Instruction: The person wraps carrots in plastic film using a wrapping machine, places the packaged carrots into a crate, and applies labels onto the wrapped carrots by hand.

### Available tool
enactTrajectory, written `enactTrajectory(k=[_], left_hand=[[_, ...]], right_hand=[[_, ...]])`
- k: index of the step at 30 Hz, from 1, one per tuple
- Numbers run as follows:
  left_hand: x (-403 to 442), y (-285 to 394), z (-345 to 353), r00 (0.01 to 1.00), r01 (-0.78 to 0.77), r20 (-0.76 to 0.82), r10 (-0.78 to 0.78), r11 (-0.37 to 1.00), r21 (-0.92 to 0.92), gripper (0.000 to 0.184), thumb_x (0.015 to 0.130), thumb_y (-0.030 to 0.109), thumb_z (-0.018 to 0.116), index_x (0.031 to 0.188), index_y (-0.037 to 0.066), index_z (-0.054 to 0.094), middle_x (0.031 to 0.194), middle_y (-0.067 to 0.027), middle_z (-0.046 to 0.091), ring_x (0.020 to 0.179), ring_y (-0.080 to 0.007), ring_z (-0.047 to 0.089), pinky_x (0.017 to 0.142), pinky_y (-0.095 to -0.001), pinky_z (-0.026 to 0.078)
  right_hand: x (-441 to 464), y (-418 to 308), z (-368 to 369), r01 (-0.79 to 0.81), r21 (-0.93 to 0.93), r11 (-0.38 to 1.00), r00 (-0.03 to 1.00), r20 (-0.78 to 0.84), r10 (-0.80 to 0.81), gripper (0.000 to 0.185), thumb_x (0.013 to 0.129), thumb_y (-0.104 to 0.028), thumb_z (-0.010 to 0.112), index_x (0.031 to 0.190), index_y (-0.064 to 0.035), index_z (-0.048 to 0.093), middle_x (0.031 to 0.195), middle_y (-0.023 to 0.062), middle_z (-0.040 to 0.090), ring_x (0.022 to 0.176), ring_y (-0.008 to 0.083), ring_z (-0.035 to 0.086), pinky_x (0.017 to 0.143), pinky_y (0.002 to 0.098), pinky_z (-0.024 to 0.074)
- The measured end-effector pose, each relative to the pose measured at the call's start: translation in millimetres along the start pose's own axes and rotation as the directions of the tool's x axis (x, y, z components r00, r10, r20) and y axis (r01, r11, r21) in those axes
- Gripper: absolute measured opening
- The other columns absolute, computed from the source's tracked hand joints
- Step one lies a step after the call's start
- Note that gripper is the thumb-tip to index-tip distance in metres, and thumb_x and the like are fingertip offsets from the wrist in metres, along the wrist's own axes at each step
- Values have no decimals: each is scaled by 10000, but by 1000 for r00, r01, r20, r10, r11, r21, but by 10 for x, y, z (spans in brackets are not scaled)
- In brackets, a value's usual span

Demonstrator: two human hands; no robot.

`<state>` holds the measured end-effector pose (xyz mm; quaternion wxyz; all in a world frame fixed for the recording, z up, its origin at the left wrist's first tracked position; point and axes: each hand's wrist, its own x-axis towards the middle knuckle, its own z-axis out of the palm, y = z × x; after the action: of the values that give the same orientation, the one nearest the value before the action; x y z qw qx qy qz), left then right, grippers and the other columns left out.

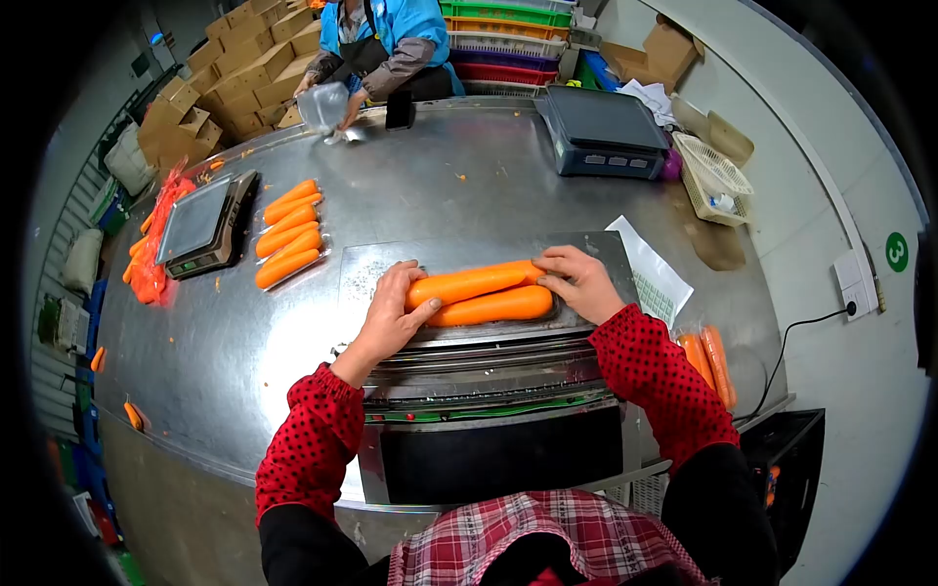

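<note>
Two large carrots (493, 307) lie side by side on a flat metal plate (376, 262) of the machine in front of me. My left hand (394, 308) is closed round their left ends, its thumb on the lower carrot. At their right ends my right hand (578, 280) grips with thumb and fingers. The tray or film under the carrots is mostly hidden. Below the plate run the machine's metal bars (479, 366) and a black front panel (503, 454). A printed sheet (653, 273) lies right of my right hand.
Packed carrots (289, 234) and a scale (200, 225) stand left, beside a red net bag (149, 269). More packed carrots (718, 363) lie right. Farther back are another scale (606, 132), a white basket (711, 176) and a co-worker (391, 49) holding clear plastic (324, 107).
</note>
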<state>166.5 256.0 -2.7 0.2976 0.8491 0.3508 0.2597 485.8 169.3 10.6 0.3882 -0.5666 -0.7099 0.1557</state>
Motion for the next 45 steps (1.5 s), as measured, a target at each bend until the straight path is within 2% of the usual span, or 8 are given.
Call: enactTrajectory(k=[4, 13, 17, 28, 33, 34, 37, 45], left_hand=[[-8, -39, 33, 1000, -14, -15, 14, 1000, 27, 392, 905, 238, 641, 1202, 33, 487, 1357, -205, 431, 1281, -335, 400, 1076, -404, 324], [-26, -124, 95, 990, -80, -107, 88, 994, 78, 411, 860, 260, 681, 1185, 67, 519, 1319, -183, 477, 1231, -364, 437, 1047, -437, 344], [7, -118, 134, 989, -90, -110, 101, 991, 97, 417, 866, 294, 669, 1189, 76, 521, 1301, -169, 497, 1220, -353, 448, 1027, -440, 348], [-20, -107, 123, 989, -56, -134, 63, 997, 59, 420, 851, 289, 681, 1176, 62, 543, 1310, -167, 498, 1207, -361, 459, 1025, -437, 359], [29, -157, 103, 993, -17, -117, 14, 999, -27, 345, 915, 323, 586, 1153, 72, 579, 1288, -153, 531, 1214, -345, 470, 1040, -436, 352], [43, -130, 99, 991, 5, -130, -23, 991, -134, 299, 936, 293, 553, 1119, 62, 598, 1238, -147, 567, 1190, -332, 493, 1024, -418, 370], [82, -150, 166, 982, -24, -187, -21, 970, -240, 228, 933, 217, 563, 1079, 51, 617, 1201, -171, 573, 1164, -324, 509, 1019, -399, 378], [43, 112, 474, 988, 31, -145, -51, 990, -138, 300, 911, 268, 580, 1146, 82, 596, 1341, -195, 470, 1294, -387, 356, 1102, -452, 276]], right_hand=[[53, -74, 37, 364, -343, 866, 906, -86, -415, 123, 729, -60, 698, 835, -47, 637, 935, 87, 618, 851, 278, 599, 709, 377, 495], [-355, -514, -675, -322, -226, 919, 798, 457, 392, 158, 880, -146, 580, 833, 5, 584, 777, 181, 579, 733, 332, 601, 623, 384, 473], [-130, -457, -352, 133, -348, 928, 984, -68, -167, 103, 831, -114, 655, 810, -16, 626, 865, 104, 609, 755, 285, 628, 617, 369, 496], [-321, -493, -343, 68, -223, 972, 984, 174, -29, 166, 853, -181, 612, 769, -38, 606, 733, 112, 602, 682, 296, 620, 580, 386, 490], [-796, -970, -756, 42, -38, 998, 402, 916, 18, 363, 922, -347, 566, 868, -6, 678, 731, 136, 659, 653, 249, 628, 653, 370, 519], [-640, -790, -628, 15, 14, 1000, 809, 587, -20, 387, 943, -375, 533, 984, -17, 673, 896, 149, 672, 730, 260, 637, 694, 383, 520], [-65, -259, 42, -172, 43, 984, 952, -251, 178, 435, 945, -361, 539, 1175, 1, 611, 1154, 190, 600, 1108, 325, 541, 967, 396, 419], [-144, -160, 429, -287, -50, 956, 944, -183, 274, 425, 907, -360, 598, 1127, 2, 639, 1206, 182, 570, 1153, 345, 501, 996, 408, 391]])
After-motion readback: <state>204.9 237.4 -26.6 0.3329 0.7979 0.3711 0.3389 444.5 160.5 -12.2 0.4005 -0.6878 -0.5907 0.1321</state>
